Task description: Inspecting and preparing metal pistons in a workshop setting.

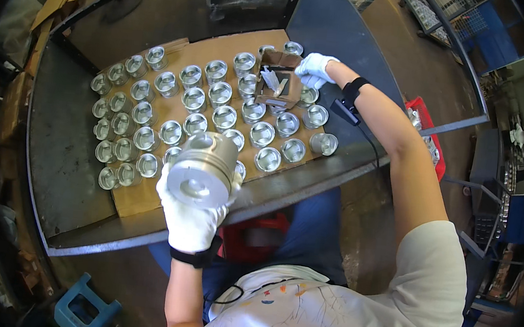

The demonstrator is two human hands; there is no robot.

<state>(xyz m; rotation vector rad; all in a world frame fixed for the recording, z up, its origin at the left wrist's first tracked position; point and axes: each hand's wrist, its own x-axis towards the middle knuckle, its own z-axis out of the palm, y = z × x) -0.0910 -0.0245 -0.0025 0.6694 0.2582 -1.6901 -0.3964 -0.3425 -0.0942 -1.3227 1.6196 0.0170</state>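
My left hand (190,225), in a white glove, is closed round a large metal piston (206,161). The piston is raised above the near edge of the bench, its round crown with a shallow dish turned toward me. At the far right of the bench, my right hand (315,69), also gloved, has its fingers curled in beside a small open cardboard box (277,102). Whether those fingers pinch a small item or the box's edge is hidden. Inside the box lie a whitish crumpled piece (271,79) and a slim pale tool-like item.
Many similar pistons stand in rows on a brown cardboard sheet (172,106) on the dark metal bench (58,187). Raised panels (339,37) border it. A red crate (429,117) with metal parts is at the right; a blue stool (84,304) stands at lower left.
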